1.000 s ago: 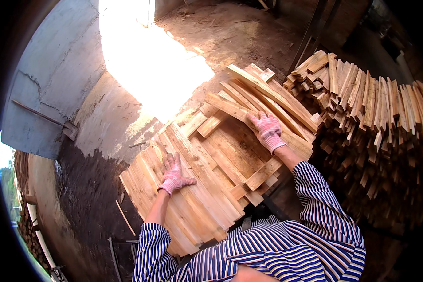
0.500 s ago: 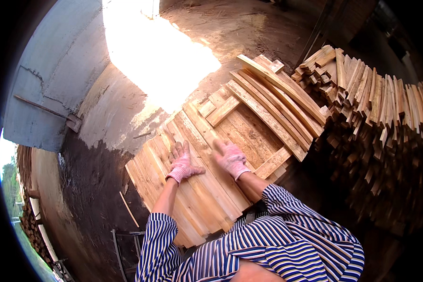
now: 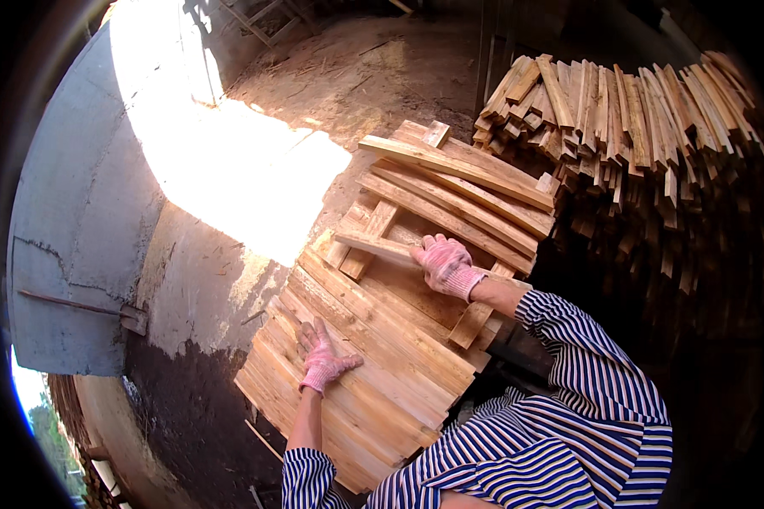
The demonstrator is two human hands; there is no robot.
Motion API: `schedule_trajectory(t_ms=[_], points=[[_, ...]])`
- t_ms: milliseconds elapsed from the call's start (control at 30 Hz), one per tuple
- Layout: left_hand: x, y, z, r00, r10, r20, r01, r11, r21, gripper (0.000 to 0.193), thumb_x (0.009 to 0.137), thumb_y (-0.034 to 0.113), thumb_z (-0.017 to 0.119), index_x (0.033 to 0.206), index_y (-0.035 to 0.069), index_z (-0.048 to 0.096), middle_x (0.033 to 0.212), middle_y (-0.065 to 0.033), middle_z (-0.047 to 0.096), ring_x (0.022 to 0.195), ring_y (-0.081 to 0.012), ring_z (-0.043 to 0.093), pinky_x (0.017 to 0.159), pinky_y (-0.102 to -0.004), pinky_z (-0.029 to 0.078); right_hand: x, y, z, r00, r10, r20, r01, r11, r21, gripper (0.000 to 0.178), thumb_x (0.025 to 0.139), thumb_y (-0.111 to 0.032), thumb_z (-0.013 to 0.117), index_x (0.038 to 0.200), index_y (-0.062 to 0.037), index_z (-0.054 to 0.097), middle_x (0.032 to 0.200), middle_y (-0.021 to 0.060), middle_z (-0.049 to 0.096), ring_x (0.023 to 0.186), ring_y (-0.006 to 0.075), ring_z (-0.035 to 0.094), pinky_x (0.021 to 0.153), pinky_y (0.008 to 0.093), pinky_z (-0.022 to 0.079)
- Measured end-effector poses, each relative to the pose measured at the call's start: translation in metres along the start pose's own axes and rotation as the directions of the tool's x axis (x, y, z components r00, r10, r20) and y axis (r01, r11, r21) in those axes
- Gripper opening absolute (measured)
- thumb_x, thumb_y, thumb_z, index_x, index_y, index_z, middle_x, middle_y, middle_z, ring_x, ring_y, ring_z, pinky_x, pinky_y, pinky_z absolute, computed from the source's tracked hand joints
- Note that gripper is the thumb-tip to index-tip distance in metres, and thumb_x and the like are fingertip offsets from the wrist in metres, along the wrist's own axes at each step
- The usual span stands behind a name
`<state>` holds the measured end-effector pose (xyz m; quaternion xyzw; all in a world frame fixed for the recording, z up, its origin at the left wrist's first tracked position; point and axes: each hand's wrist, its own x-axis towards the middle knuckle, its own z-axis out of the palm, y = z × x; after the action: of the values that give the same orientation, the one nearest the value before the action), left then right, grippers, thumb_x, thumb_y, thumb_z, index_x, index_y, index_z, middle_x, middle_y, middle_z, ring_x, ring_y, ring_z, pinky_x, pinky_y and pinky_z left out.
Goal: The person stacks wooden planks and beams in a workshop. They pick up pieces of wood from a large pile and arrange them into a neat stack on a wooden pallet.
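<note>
My left hand [image 3: 321,356], in a pink knit glove, lies with fingers spread on a layer of pale wooden boards [image 3: 373,373] set side by side. My right hand [image 3: 448,265], gloved alike, grips a short wooden slat [image 3: 373,245]. The slat stretches to the left over a gap between the flat boards and several loose slats, tilted across a crosspiece [image 3: 375,234]. My fingers hide its right part. Another crosspiece [image 3: 470,325] shows beneath my right wrist. Beyond the gap, the loose slats [image 3: 450,212] lie stacked at an angle.
A tall pile of cut wooden strips [image 3: 620,110] stands at the far right. Bright sunlight falls on the dirt floor [image 3: 339,93] ahead. On the left, a grey wall panel [image 3: 68,220] rises beside a long-handled tool [image 3: 76,304].
My right hand has moved off the flat boards to the right and taken hold of a slat, which now angles over the gap. My left hand still rests on the boards. The view has shifted.
</note>
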<state>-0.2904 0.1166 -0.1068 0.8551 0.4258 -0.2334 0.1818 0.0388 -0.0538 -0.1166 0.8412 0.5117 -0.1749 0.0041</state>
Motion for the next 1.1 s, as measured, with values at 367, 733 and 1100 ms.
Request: schedule_trajectory(t_ms=[367, 733, 1100], points=[[0.006, 0.005, -0.003, 0.999, -0.002, 0.032, 0.002, 1.0, -0.01, 0.161, 0.05, 0.064, 0.092, 0.161, 0.007, -0.009, 0.165, -0.0308, -0.008, 0.153, -0.048, -0.01, 0.123, -0.0587, 0.002, 0.027, 0.085, -0.099, 0.959, 0.012, -0.284, 0.049, 0.978, 0.204, 0.069, 0.092, -0.034, 0.066, 0.153, -0.0295, 0.036, 0.117, 0.0144, 0.057, 0.1, 0.03, 0.064, 0.063, 0.0385, 0.056], [0.009, 0.006, -0.005, 0.999, -0.031, 0.041, 0.028, 0.997, 0.066, 0.159, 0.051, 0.066, 0.09, 0.161, 0.005, -0.007, 0.165, -0.0327, -0.008, 0.152, -0.0504, -0.011, 0.121, -0.0617, 0.0, 0.104, 0.133, -0.119, 0.96, 0.247, -0.13, -0.209, 0.945, 0.253, 0.078, 0.086, -0.032, 0.076, 0.154, -0.0359, 0.038, 0.137, 0.0171, 0.056, 0.125, 0.0345, 0.057, 0.101, 0.0452, 0.049], [0.01, 0.002, -0.004, 0.994, -0.07, 0.082, 0.067, 0.997, 0.046, 0.16, 0.052, 0.07, 0.088, 0.161, 0.01, -0.011, 0.165, -0.0311, -0.013, 0.152, -0.0494, -0.015, 0.12, -0.0638, -0.003, 0.014, -0.093, -0.013, 0.99, 0.005, 0.139, -0.051, 0.942, 0.331, 0.073, 0.094, -0.058, 0.055, 0.158, -0.0288, 0.034, 0.141, 0.0172, 0.054, 0.126, 0.033, 0.055, 0.104, 0.0478, 0.047]])
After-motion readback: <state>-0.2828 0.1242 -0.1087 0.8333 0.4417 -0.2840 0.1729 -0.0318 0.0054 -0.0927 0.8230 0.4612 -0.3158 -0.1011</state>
